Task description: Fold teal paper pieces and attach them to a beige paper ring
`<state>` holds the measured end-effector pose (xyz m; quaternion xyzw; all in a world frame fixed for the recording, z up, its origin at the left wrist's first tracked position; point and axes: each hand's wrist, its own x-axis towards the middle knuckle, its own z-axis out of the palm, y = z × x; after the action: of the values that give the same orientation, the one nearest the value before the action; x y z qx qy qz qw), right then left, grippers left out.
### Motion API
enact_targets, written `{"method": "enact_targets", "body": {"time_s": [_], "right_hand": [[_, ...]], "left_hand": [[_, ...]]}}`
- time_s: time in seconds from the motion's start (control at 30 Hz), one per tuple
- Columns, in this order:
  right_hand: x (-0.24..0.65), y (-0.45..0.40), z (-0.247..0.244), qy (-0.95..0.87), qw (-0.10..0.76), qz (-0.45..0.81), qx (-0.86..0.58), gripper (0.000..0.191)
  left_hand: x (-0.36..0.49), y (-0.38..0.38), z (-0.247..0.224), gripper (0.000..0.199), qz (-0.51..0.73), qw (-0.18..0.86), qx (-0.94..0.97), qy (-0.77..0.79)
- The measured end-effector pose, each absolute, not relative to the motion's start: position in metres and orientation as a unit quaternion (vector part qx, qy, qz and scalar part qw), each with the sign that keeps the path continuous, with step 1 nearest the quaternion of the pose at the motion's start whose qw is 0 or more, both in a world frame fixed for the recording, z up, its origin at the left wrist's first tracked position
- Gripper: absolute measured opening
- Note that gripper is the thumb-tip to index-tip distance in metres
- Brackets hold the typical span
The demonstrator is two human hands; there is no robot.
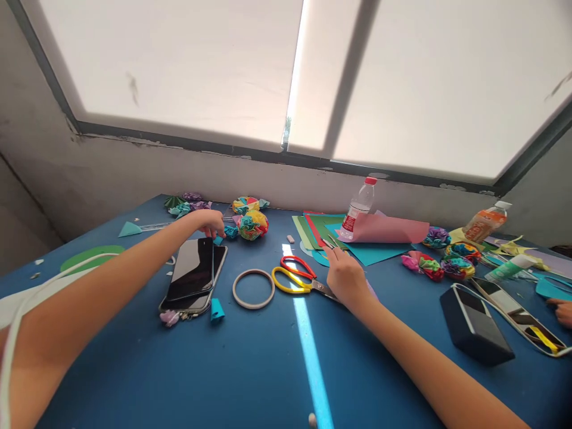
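Well, the left grip (218, 233) is beside blue paper (230, 232), the right grip (328, 245) near scissors (315, 285); their hold I cannot tell

orange bottle (483, 223): tilted; dark box (476, 325): on blue table (263, 369); pale shade (192, 65): above wall (179, 167)

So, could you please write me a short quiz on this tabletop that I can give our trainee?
1. Multiple choice: what lies between the stacked phones and the red-and-yellow-handled scissors?
a) a glue stick
b) a beige ring
c) a drinks bottle

2. True or false: the clear bottle with the red label has a white cap.

3. Open: which of the camera wearer's hands is nearer those scissors?

Key: 1 b; 2 false, the cap is red; 3 the right hand.
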<state>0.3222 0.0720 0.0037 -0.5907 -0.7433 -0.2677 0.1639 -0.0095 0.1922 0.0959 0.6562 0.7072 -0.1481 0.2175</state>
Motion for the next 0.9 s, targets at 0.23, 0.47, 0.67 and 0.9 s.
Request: {"method": "enact_targets", "body": {"time_s": [0.23,0.47,0.67,0.9], "right_hand": [[0.315,0.065,0.005,-0.732,0.161,-0.249,-0.614,0.027],[0.311,0.064,0.001,-0.731,0.164,-0.237,-0.619,0.024],[0.313,0.063,0.004,-0.740,0.203,-0.249,-0.592,0.031],[0.316,0.054,0.007,-0.806,0.233,-0.252,-0.481,0.052]], "left_hand": [[-0.003,0.181,0.090,0.032,-0.115,0.174,0.661,0.721],[0.009,0.184,0.084,0.032,-0.055,0.124,0.689,0.712],[0.013,0.157,0.099,0.034,0.069,0.075,0.741,0.663],[0.038,0.019,0.050,0.071,0.134,0.066,0.908,0.392]]}}
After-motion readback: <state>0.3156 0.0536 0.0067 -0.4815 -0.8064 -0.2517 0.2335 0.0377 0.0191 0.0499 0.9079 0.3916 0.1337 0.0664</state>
